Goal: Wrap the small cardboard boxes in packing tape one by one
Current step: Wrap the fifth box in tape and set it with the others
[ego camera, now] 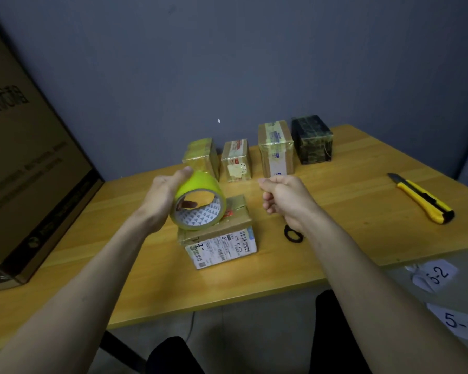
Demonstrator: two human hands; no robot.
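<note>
Here left hand (161,194) grips tape roll (197,205), raised.

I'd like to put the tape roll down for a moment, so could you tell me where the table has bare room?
Bare wood lies between the box with the label and the large carton on the left, and between the black ring and the utility knife on the right. The back edge is crowded: four wrapped boxes stand in a row there.
</note>
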